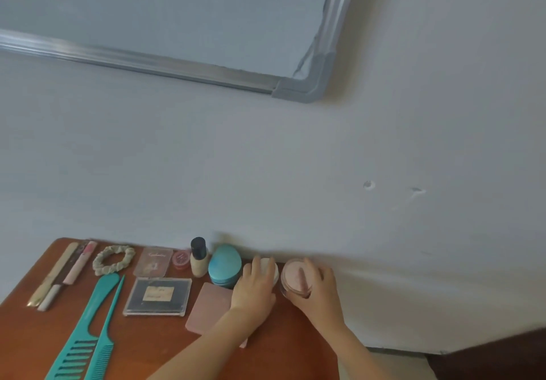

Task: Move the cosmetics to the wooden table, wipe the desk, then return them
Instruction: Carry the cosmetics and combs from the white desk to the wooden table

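Pink jar, white jar — fingers around

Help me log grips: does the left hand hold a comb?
No, the left hand holds the white jar; both combs lie apart on the table.

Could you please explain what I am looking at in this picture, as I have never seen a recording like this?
There is no machine here: a person wears one camera on the head, looking down at their own bare hands. The left hand curls over a white jar, and the right hand grips a pink-lidded jar beside it. They stand at the wall edge of a brown tabletop, which also holds two teal combs, a scrunchie, a dark palette, a black-capped bottle and a teal case. A whiteboard hangs on the wall above.
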The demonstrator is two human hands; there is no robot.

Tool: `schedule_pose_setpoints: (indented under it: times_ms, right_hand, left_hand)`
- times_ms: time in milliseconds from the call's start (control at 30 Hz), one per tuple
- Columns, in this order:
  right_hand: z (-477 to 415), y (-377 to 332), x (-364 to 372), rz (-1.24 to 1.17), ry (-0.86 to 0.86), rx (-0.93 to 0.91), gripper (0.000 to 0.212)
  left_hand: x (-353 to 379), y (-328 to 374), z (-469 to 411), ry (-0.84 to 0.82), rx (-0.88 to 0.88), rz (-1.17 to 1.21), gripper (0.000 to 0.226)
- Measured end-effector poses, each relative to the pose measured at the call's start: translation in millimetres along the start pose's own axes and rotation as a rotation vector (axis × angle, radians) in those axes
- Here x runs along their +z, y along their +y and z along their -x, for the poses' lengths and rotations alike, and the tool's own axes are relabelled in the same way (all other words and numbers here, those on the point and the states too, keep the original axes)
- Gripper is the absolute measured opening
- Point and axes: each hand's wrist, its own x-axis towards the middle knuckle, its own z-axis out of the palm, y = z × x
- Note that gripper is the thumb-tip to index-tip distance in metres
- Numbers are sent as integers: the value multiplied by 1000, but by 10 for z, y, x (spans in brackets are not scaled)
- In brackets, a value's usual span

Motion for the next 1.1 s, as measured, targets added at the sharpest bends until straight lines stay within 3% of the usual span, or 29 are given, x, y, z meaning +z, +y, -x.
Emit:
schedule_pose_setpoints:
  times_ms: [233, 667, 900, 1100]
  right_hand:
    - [352, -31, -300, 132, 3, -52, 69]
    - [846, -361, -564, 284, 55, -244, 54]
    - [1353, -173, -614, 338, 29, -74, 59]
    - [1942, -111, -827, 356, 185, 175, 59]
  left_hand:
    - [-164, -28, 378, 27, 80, -7, 55]
    - [-468, -176, 1208, 148, -6, 21, 56]
    - [-347, -107, 1413, 162, 91, 98, 49]
    - [-368, 99, 1356, 108, 355, 110, 56]
